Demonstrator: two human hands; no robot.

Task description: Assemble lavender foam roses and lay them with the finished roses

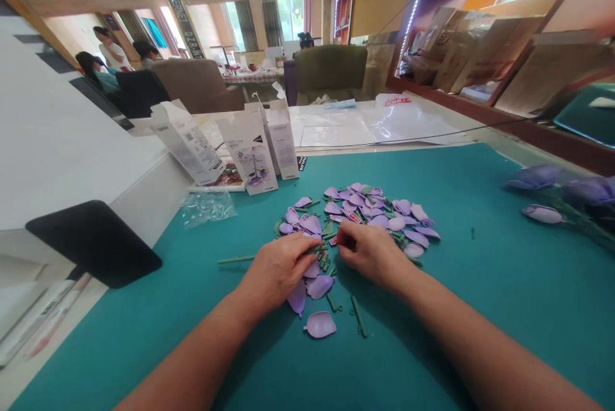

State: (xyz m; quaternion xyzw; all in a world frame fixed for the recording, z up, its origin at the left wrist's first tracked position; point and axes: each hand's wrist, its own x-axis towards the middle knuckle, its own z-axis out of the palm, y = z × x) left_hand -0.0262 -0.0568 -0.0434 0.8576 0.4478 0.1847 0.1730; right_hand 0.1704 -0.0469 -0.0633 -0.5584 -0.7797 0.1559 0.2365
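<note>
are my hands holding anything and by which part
It cannot be told: the left hand has its fingertips beside small green pieces, and the right hand hides whatever its curled fingers might pinch.

Left hand [280,265]: bare, with a smooth, round back
Right hand [369,252]: bare, smooth too
Left arm [192,350] and right arm [473,337]: 2, bare, skinny at the wrists, fatter higher up

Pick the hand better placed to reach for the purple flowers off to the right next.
Right, I'd say. The right hand is nearer the purple flowers, while the left hand would have to reach past it. I can't tell whether the right hand's curled fingers hold anything.
</note>
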